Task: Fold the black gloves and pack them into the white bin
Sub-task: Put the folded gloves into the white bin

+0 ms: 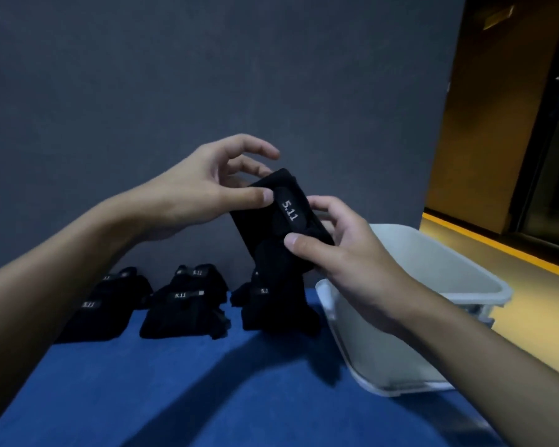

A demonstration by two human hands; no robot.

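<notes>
Near the middle: glove (259, 227) in the air | left hand (200, 188) pinches its top | right hand (346, 253) grips its bottom | bin (433, 262) lower right | other gloves (181, 301) lower left on table (207, 382)

One view is taken from head height, aimed forward and down; the left hand (204, 191) and right hand (346, 256) are framed close.
</notes>
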